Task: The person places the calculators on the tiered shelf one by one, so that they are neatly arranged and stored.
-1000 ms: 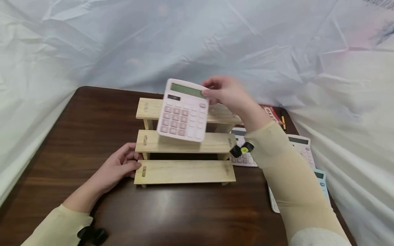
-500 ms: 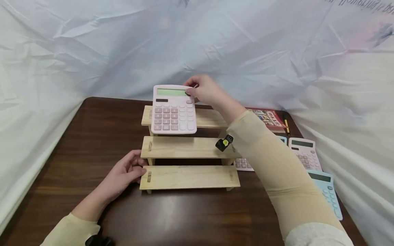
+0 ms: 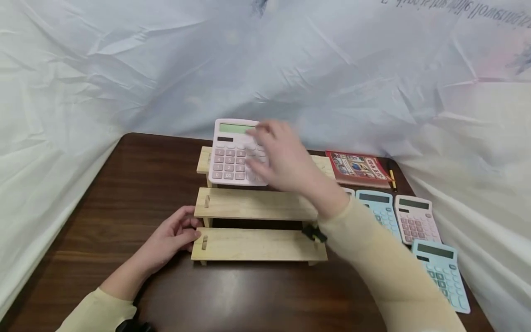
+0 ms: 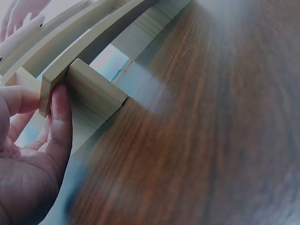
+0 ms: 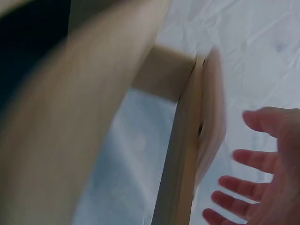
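Note:
A pink calculator [image 3: 227, 159] lies face up on the top step of a three-step wooden stand [image 3: 257, 244]. Over its right side is my right hand [image 3: 288, 159], which hides some of the keys. In the right wrist view that hand [image 5: 272, 173] has its fingers spread, with a gap between them and the calculator [image 5: 213, 117]. My left hand [image 3: 176, 235] is at the left end of the stand. Seen from the left wrist, the thumb and a finger of this hand [image 4: 37, 154] pinch the end of the lowest board [image 4: 54, 77].
Right of the stand lie a pink calculator [image 3: 416, 221] and two blue calculators [image 3: 379, 210], [image 3: 441, 272]; another is mostly hidden by my sleeve. Behind them are a red book [image 3: 358, 168] and a yellow-and-black pen [image 3: 392, 180]. A white sheet [image 3: 232, 60] hangs behind the table.
My right hand has brought the pink calculator left onto the top step and let go of its upper corner, its fingers now spread. The left hand keeps its hold on the stand.

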`<move>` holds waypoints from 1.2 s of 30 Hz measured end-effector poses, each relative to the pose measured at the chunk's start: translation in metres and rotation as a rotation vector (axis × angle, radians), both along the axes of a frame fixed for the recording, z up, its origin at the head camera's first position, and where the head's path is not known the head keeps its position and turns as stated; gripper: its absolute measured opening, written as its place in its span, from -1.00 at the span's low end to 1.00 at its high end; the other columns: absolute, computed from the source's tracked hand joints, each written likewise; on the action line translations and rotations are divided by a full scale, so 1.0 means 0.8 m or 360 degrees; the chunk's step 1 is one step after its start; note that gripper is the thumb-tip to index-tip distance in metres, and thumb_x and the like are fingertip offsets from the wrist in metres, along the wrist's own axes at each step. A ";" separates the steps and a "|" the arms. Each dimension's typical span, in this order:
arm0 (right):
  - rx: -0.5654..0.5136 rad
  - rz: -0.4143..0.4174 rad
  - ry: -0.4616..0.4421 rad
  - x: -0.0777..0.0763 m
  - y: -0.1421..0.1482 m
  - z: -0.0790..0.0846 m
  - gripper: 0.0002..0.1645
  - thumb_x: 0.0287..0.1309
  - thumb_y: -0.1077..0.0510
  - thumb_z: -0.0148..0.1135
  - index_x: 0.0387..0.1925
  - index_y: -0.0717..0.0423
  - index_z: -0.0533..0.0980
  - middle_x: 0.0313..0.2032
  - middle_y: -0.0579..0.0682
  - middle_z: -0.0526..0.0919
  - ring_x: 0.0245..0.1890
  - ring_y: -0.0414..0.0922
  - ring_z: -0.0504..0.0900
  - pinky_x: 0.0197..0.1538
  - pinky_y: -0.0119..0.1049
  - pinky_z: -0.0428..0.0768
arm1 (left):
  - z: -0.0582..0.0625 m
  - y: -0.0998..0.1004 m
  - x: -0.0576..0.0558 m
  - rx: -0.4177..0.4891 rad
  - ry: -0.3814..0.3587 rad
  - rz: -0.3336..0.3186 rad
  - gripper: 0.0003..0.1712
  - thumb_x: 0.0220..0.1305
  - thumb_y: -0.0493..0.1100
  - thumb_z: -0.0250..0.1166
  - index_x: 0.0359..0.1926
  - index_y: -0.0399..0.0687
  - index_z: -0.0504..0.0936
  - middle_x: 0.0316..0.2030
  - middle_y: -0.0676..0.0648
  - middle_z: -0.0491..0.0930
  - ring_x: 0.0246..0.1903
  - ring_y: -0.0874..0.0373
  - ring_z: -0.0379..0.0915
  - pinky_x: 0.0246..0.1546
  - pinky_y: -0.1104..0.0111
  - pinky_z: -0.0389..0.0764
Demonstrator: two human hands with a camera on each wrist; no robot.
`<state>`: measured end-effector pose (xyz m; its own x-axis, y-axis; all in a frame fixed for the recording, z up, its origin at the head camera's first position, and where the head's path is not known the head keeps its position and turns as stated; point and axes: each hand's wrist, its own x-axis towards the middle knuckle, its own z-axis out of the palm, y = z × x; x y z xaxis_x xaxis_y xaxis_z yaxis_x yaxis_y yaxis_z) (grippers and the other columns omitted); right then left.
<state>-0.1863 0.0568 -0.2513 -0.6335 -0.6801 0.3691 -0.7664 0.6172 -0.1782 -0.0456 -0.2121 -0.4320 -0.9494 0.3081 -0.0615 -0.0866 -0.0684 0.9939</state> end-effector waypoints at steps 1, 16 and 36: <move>0.0062 0.0039 0.0071 0.013 0.001 -0.005 -0.28 0.21 -0.18 0.22 0.30 0.07 0.36 0.20 0.14 0.38 0.18 0.07 0.33 0.24 -0.02 0.31 | 0.001 0.000 0.001 -0.0001 -0.0002 -0.0002 -0.45 0.34 -0.35 0.20 0.29 -0.09 0.24 -0.10 -0.37 0.38 -0.26 -0.01 0.57 -0.40 0.04 0.65; 0.0109 0.0103 0.0219 0.038 0.004 -0.052 -0.40 0.30 -0.23 0.10 0.31 -0.17 0.41 0.31 0.07 0.32 0.36 0.09 0.18 0.35 -0.04 0.22 | 0.003 0.004 0.006 0.0015 -0.0020 -0.0006 -0.42 0.34 -0.35 0.20 0.31 -0.08 0.22 -0.07 -0.38 0.37 -0.23 -0.03 0.58 -0.38 0.01 0.65; -0.0284 0.0151 0.0128 0.068 0.092 -0.047 -0.44 0.19 0.03 0.31 0.20 0.08 0.48 0.28 0.11 0.37 0.30 0.03 0.28 0.29 -0.09 0.30 | 0.000 -0.004 0.002 -0.0061 0.0068 -0.0050 -0.44 0.39 -0.30 0.17 0.34 -0.07 0.20 -0.08 -0.38 0.40 -0.23 -0.01 0.56 -0.40 0.08 0.65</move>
